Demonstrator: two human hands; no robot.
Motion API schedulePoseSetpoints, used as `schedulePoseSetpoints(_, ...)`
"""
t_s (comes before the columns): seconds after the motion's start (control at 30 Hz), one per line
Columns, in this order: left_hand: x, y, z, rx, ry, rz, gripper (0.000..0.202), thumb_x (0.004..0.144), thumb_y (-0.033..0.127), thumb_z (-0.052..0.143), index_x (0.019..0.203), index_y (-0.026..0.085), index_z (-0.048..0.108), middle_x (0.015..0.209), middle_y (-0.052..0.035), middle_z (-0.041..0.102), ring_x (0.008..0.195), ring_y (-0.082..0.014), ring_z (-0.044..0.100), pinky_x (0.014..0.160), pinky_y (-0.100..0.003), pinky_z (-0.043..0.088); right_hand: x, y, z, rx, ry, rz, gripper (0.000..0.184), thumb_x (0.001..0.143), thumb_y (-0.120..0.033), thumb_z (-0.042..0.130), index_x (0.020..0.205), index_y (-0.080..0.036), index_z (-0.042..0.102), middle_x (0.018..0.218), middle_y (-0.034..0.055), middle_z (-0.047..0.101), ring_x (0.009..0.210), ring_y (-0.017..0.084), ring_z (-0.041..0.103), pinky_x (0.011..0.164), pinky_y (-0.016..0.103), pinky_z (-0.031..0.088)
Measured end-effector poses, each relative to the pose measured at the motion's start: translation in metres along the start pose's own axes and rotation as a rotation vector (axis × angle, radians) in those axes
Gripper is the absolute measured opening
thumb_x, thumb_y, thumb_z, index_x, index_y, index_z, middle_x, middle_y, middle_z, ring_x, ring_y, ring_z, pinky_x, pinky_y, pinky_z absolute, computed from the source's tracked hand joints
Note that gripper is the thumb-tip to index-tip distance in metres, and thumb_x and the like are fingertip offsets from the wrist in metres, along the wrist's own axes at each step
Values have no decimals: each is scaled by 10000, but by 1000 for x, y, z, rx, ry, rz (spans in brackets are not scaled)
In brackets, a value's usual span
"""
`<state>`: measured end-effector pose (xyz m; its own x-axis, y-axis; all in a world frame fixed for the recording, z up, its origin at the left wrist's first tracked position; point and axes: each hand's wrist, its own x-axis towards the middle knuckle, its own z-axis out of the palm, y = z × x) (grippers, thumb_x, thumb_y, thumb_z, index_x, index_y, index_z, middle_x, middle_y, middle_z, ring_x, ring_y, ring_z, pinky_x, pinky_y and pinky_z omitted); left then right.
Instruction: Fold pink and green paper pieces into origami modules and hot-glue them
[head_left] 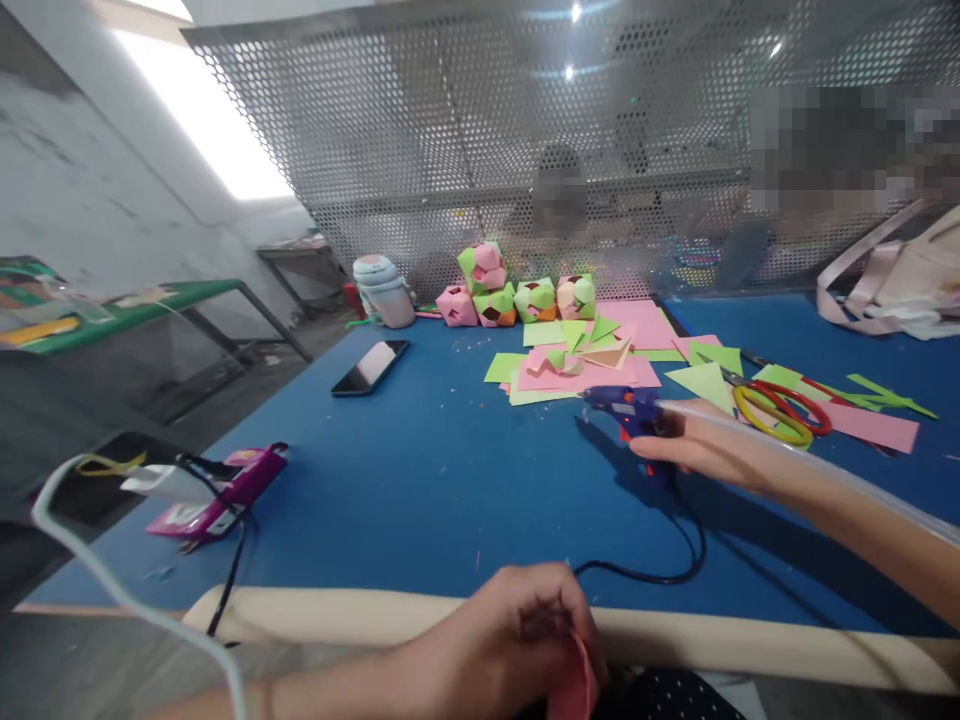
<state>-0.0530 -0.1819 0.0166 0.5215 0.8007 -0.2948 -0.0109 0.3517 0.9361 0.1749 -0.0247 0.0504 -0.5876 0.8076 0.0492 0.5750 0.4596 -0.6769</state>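
My right hand (701, 452) reaches out over the blue table (420, 470) and grips a blue glue gun (628, 405), its nozzle pointing left; a clear glue stick sticks out along my forearm and a black cord (660, 572) trails toward me. My left hand (510, 630) is at the table's near edge, fingers closed on a piece of pink paper (574, 690). Beyond the gun lie loose pink and green paper sheets (570, 368) and folded pieces.
Several folded paper cubes (517, 295) stand at the back by a perforated metal screen. A phone (370, 366) lies left of centre, scissors (780, 408) with red and yellow handles at right, a pink power strip (217, 495) near left. A person sits behind the screen.
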Motion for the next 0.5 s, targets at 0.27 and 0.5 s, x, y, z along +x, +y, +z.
schedulePoseSetpoints(0.27,-35,14,-18,761,-12,290,149,863,139,465,820,215,585,779,-12,704,731,-125,643,1097,-395,324,115,-74,51,229,-12,-261,379,833,-522,558,729,-159,592,540,-6,529,458,102,450,423,247,319)
schedulePoseSetpoints(0.5,-67,-14,-53,921,101,644,150,887,122,442,825,198,556,811,-55,677,810,-139,653,770,-205,534,226,-105,115,292,3,-83,315,813,-393,586,604,-161,541,446,-1,492,393,109,458,392,242,374)
